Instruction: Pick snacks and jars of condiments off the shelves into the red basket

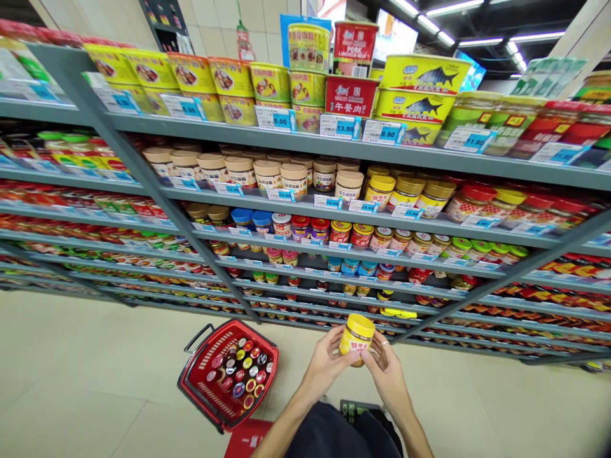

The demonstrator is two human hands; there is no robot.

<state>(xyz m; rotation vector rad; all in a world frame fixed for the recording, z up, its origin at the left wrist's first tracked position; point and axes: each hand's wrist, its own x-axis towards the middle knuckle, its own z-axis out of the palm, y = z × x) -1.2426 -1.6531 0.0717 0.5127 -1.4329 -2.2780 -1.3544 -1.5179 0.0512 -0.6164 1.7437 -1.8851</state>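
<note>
Supermarket shelves point(296, 141) rise ahead | left hand point(329, 357) and right hand point(386, 366) pinch a yellow-lidded jar point(357, 337) between them | red basket point(214, 341) of lidded containers point(247, 363) stands on floor point(105, 369), left

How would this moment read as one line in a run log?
left hand: holds yellow-lidded jar | right hand: holds same jar | red basket: left of hands, lidded containers inside | shelf rack: ahead, stocked
</note>
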